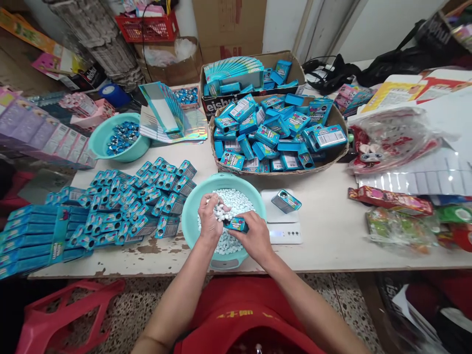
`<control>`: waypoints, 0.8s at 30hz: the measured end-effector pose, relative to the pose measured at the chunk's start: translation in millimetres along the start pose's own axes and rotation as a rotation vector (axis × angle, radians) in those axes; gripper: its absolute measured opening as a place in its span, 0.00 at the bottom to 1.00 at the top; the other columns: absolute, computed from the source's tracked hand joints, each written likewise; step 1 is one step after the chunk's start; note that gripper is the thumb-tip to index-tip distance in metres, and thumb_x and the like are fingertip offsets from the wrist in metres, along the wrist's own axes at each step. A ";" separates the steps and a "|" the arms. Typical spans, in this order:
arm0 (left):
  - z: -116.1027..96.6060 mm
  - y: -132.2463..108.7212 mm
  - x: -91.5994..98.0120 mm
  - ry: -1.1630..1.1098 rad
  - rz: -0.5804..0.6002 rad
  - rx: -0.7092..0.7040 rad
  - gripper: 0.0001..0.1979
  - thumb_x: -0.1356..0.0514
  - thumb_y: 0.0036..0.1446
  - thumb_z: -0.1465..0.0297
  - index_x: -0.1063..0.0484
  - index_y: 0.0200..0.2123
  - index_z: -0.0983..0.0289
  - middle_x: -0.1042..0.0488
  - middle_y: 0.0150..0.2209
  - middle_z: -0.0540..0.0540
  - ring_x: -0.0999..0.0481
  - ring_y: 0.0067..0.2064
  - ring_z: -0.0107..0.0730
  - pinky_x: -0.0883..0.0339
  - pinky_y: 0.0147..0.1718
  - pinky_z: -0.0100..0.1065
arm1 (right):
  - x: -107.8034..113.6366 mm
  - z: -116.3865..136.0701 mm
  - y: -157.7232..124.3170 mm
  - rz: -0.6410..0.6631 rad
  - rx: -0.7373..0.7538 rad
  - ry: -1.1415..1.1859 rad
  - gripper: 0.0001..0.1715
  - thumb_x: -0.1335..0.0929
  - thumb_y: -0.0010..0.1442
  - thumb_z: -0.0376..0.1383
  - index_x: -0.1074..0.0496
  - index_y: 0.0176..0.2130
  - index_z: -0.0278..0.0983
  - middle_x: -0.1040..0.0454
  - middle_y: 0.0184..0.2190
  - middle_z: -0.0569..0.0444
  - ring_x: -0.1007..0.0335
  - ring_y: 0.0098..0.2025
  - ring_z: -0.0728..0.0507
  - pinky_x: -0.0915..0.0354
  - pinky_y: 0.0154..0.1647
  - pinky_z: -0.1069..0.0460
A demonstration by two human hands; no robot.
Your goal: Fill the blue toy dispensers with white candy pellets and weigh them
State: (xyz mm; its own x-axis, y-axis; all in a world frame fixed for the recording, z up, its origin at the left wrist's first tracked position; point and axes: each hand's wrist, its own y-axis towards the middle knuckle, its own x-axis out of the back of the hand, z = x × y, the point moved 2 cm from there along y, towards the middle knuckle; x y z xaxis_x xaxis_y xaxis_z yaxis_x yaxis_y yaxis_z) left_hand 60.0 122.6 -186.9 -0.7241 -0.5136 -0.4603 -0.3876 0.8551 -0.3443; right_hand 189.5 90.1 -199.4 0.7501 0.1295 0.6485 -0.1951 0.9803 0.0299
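A turquoise basin (pixel 191 201) of small white candies (pixel 236 196) stands at the table's front edge, and both my hands are over it. My left hand (pixel 211 216) is cupped around a clump of the candies. Between the fingers and thumb of my right hand (pixel 256 235) is a small blue candy box (pixel 237 224), its end close against my left hand. Just right of the basin, a white kitchen scale (pixel 283 233) has another blue box (pixel 286 201) lying on its plate, with a round dark hole in its end.
Many blue boxes with holes (pixel 147 196) lie at the left, beside stacked bundles (pixel 33 236). Behind the basin, a cardboard carton (pixel 280 169) is heaped with blue boxes. A smaller basin (pixel 99 140) holds shiny blue pieces. Plastic-bagged goods (pixel 394 142) are on the right.
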 end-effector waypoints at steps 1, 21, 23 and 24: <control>-0.4 0.9 -0.1 0.005 -0.005 0.004 0.14 0.35 0.45 0.64 0.38 0.27 0.63 0.34 0.21 0.44 0.33 0.19 0.22 0.36 0.23 0.28 | 0.9 0.0 0.7 -0.007 0.000 0.016 0.18 0.26 0.50 0.41 0.30 0.40 0.41 0.28 0.38 0.51 0.31 0.43 0.38 0.37 0.42 0.45; 0.0 -6.7 -16.5 0.023 -0.029 -0.022 0.19 0.36 0.48 0.58 0.39 0.20 0.64 0.37 0.16 0.45 0.33 0.19 0.23 0.40 0.23 0.28 | 12.5 -3.4 8.6 0.009 0.001 0.126 0.17 0.26 0.49 0.38 0.29 0.40 0.40 0.28 0.38 0.52 0.31 0.44 0.39 0.36 0.44 0.45; -1.1 -6.4 -17.4 0.040 -0.028 -0.053 0.19 0.37 0.49 0.59 0.39 0.19 0.64 0.37 0.16 0.45 0.33 0.20 0.23 0.40 0.23 0.28 | 12.7 -1.5 8.9 0.001 -0.002 0.142 0.17 0.25 0.48 0.37 0.29 0.40 0.40 0.28 0.37 0.52 0.31 0.43 0.39 0.36 0.43 0.45; -1.7 -6.1 -17.9 0.047 -0.027 -0.070 0.18 0.37 0.50 0.60 0.39 0.20 0.64 0.37 0.16 0.45 0.33 0.20 0.23 0.40 0.24 0.28 | 12.9 -0.5 8.9 -0.004 -0.002 0.147 0.17 0.25 0.48 0.37 0.29 0.40 0.40 0.28 0.37 0.52 0.31 0.43 0.39 0.36 0.43 0.45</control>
State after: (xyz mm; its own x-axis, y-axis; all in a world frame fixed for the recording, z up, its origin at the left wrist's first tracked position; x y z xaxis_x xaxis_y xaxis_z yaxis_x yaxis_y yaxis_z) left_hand 74.3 126.7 -175.2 -0.7381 -0.5341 -0.4123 -0.4451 0.8447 -0.2974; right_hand 197.7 100.6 -191.2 0.8354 0.1456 0.5301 -0.1904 0.9812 0.0305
